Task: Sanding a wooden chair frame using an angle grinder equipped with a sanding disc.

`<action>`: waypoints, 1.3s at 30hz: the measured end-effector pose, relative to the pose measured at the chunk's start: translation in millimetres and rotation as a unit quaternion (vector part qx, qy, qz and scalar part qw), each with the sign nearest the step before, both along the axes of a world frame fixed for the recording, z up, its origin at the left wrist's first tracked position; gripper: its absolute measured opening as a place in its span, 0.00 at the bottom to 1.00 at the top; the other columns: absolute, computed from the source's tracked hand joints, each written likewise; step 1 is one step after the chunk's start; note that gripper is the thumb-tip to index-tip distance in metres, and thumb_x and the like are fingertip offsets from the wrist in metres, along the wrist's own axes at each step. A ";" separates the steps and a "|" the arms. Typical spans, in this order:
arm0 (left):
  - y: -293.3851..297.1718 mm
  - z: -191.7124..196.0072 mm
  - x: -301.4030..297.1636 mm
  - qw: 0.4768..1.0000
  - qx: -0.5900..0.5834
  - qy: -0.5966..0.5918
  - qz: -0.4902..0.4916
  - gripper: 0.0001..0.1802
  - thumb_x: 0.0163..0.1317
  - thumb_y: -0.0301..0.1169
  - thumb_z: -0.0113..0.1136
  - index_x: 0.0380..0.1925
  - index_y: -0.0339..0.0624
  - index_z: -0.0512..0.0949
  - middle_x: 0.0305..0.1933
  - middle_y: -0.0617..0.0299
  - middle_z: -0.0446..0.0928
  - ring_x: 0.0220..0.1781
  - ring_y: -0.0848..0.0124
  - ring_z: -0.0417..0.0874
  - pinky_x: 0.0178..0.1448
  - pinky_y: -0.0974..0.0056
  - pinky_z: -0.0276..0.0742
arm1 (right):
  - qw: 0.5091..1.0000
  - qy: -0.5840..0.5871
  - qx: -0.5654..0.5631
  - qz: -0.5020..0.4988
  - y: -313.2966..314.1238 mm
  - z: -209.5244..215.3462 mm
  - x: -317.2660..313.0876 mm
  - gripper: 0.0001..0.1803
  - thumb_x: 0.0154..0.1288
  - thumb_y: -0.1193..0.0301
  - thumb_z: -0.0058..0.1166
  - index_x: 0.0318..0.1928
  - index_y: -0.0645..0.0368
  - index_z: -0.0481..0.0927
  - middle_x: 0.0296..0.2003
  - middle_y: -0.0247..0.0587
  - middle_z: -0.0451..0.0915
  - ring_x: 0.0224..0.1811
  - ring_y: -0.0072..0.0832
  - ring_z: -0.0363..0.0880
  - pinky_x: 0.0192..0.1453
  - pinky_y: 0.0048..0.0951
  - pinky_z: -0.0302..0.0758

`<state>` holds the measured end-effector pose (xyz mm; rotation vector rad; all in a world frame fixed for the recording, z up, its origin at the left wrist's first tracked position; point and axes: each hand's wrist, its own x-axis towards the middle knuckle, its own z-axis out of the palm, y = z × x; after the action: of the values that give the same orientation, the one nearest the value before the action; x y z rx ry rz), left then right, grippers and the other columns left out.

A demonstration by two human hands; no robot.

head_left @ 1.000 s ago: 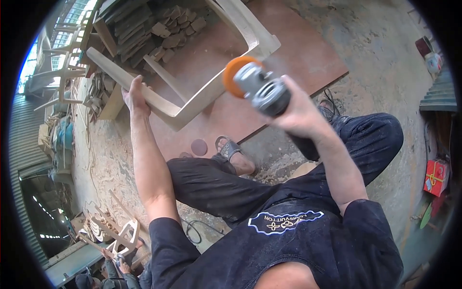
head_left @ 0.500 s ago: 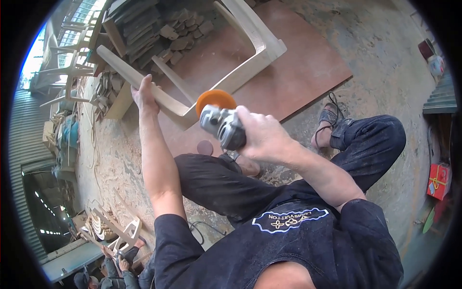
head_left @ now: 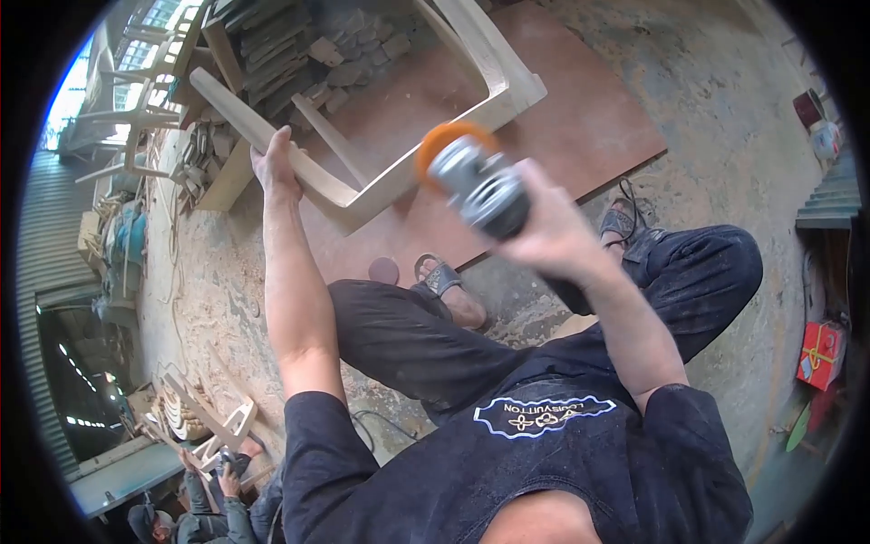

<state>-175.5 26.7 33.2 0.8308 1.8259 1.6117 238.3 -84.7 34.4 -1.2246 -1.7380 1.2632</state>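
A pale wooden chair frame (head_left: 412,170) lies on a reddish-brown board in front of me. My left hand (head_left: 278,168) is closed round its left leg, near the bend, with the thumb uppermost. In my right hand (head_left: 566,222) is an angle grinder (head_left: 483,190), gripped by its body and slightly blurred. The grinder's orange disc (head_left: 433,156) is over the frame's near rail; whether it touches the wood I cannot tell. Part of the rail is hidden behind the tool.
The reddish-brown board (head_left: 589,118) spreads under the frame. Stacked wood pieces (head_left: 272,63) stand at the far left. A round dark sanding disc (head_left: 383,270) lies near my left foot. At lower left a co-worker (head_left: 204,508) handles another frame. A red box (head_left: 820,352) is at right.
My right hand and the grinder have moved right and away from me, along the near rail. The left hand keeps its hold on the frame's leg, and the frame appears slightly shifted.
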 end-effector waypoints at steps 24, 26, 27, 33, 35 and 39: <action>1.0 -4.3 -1.8 0.999 -0.019 -0.028 -0.012 0.28 0.60 0.31 0.71 0.57 0.44 0.69 0.38 0.57 0.75 0.33 0.65 0.81 0.33 0.57 0.85 | 0.995 -0.045 -0.001 0.092 -18.1 -6.2 -27.7 0.32 0.53 0.58 0.75 0.49 0.58 0.69 0.38 0.64 0.85 0.47 0.65 0.83 0.50 0.54 0.80; -3.9 -2.4 -11.2 0.999 -0.010 -0.030 -0.013 0.28 0.60 0.31 0.71 0.57 0.44 0.69 0.38 0.57 0.75 0.32 0.65 0.81 0.32 0.57 0.85 | 0.995 -0.059 -0.033 0.077 -13.5 -6.2 -18.4 0.32 0.52 0.62 0.77 0.50 0.59 0.70 0.40 0.60 0.86 0.47 0.56 0.87 0.49 0.51 0.82; -4.1 0.1 -13.3 0.999 -0.011 -0.035 -0.017 0.28 0.59 0.30 0.71 0.57 0.44 0.69 0.37 0.58 0.75 0.31 0.65 0.81 0.32 0.57 0.85 | 0.999 0.000 -0.006 0.037 -7.8 -15.6 -5.7 0.33 0.50 0.61 0.78 0.50 0.60 0.71 0.38 0.58 0.86 0.44 0.56 0.88 0.49 0.50 0.83; 4.1 -3.4 -5.0 1.000 -0.013 -0.021 -0.015 0.26 0.59 0.34 0.72 0.54 0.47 0.70 0.37 0.57 0.75 0.27 0.62 0.81 0.31 0.57 0.83 | 0.959 0.226 -0.147 -0.087 36.8 -45.7 64.4 0.26 0.55 0.71 0.77 0.51 0.57 0.78 0.37 0.32 0.83 0.37 0.23 0.81 0.44 0.30 0.81; 9.2 -4.2 -5.6 0.999 -0.013 -0.003 -0.031 0.28 0.58 0.35 0.73 0.56 0.45 0.69 0.38 0.56 0.75 0.29 0.62 0.81 0.32 0.56 0.83 | 0.974 0.195 -0.067 -0.097 33.5 -44.9 56.6 0.27 0.54 0.70 0.77 0.53 0.57 0.77 0.37 0.33 0.83 0.38 0.26 0.83 0.45 0.32 0.82; 7.5 -4.4 -14.3 0.999 -0.021 -0.028 0.007 0.33 0.57 0.31 0.73 0.61 0.46 0.68 0.43 0.55 0.76 0.34 0.61 0.81 0.34 0.55 0.86 | 0.999 0.001 -0.024 0.031 -2.4 -16.9 -5.3 0.37 0.48 0.59 0.77 0.54 0.58 0.70 0.41 0.61 0.86 0.48 0.58 0.87 0.52 0.51 0.83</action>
<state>-189.8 34.2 28.8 0.7494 1.8239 1.5832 233.0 -87.1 17.5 -1.2038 -1.7662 1.3484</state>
